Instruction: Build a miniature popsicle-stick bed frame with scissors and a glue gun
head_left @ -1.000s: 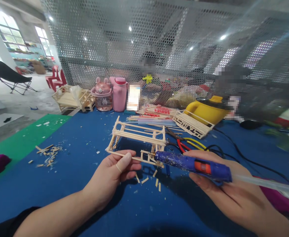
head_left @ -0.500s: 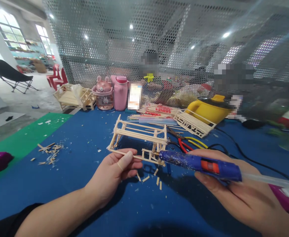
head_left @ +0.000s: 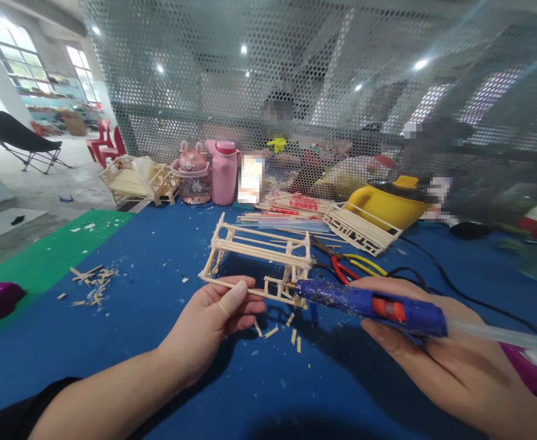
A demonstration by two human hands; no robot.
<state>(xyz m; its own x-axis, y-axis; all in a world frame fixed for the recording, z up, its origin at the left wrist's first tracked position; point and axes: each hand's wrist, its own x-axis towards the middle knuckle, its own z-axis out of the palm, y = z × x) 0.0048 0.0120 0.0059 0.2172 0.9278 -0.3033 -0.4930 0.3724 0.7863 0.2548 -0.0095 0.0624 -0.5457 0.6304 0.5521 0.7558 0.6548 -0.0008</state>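
Observation:
Between the thumb and fingers of my left hand is the lower front rail of a small wooden stick frame, pale and boxy, tilted above the blue table. My right hand is wrapped round a blue hot glue gun with an orange part in its side and a clear glue stick coming out of its back. The gun's nozzle meets the frame's small ladder-like section at the lower right; whether it touches or only hovers I cannot tell. Fingers around the gun's handle are partly hidden.
Pliers with red and yellow handles and a black cable lie behind the gun. Wooden sticks, a stick panel and a yellow pot stand farther back. Pink bottles and scraps are to the left.

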